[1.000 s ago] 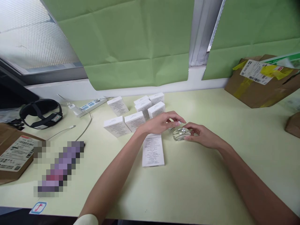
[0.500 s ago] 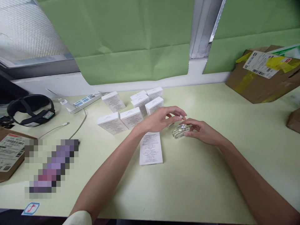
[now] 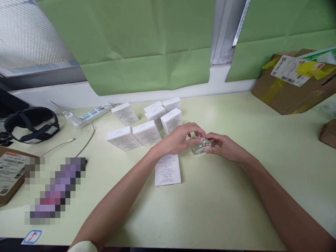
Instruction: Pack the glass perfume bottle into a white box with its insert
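Note:
A small clear glass bottle (image 3: 200,147) lies on the pale green table (image 3: 236,196). My right hand (image 3: 223,147) holds its right side with curled fingers. My left hand (image 3: 181,138) is closed over the bottle's top, fingertips pinching at what looks like a small silver cap. A flat white box (image 3: 168,169) with printed text lies just below my left wrist. Several upright white boxes (image 3: 147,132) stand in a cluster behind my left hand.
A taped cardboard box (image 3: 294,84) sits at the back right, another brown parcel (image 3: 10,171) at the left edge. Black headband gear (image 3: 31,124), a power strip (image 3: 94,112) and a white cable (image 3: 78,143) lie at the back left. Green paper covers the window.
My left hand has dropped from hovering above the bottle to closing on its top. The right hand has stayed on the bottle. The view shifted slightly.

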Demonstrator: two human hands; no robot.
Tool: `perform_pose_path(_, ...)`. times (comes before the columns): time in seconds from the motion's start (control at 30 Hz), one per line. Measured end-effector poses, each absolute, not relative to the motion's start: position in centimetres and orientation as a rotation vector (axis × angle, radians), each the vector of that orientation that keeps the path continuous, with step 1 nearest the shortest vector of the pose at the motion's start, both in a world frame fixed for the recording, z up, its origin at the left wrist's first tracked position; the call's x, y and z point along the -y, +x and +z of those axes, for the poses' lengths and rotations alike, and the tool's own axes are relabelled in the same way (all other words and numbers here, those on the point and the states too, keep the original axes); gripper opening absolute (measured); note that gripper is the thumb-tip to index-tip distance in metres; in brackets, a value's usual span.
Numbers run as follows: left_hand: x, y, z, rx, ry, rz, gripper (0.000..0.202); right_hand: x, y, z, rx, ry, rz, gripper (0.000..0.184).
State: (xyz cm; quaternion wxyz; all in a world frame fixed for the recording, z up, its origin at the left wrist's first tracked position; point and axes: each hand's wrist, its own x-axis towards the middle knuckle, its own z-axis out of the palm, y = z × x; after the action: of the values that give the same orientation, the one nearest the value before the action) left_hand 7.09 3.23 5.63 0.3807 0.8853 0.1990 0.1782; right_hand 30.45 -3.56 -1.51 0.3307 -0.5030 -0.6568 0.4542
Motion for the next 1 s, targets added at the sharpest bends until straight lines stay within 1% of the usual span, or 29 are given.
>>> perform_pose_path(0.47, -3.1, 7.2, 5.3, -0.554, 2.279, 0.420, 0.024, 3.6, 30.2, -1.6, 1.747, -1.338, 1.152, 0.044)
perform_pose_path(0.77, -2.7, 7.4, 5.3, -0.659, 2.258, 0.462, 0.024, 4.1, 29.2, -2.3, 1.638, -1.311, 1.038, 0.057)
perform_pose_path(0.8, -2.7, 7.5, 5.3, -0.689, 2.244, 0.484, 0.027, 4.1, 29.1, -2.5, 1.638, -1.299, 0.997, 0.059)
perform_pose_path(0.9, -2.5, 7.6, 5.3, -0.771, 2.214, 0.541, 0.047, 3.9, 28.9, -3.3, 1.675, -1.278, 0.823, 0.060)
perform_pose_path(1.0, -2.4, 7.6, 5.2, -0.788, 2.233, 0.562, 0.052, 3.8, 28.8, -3.6, 1.774, -1.260, 0.712, 0.050)
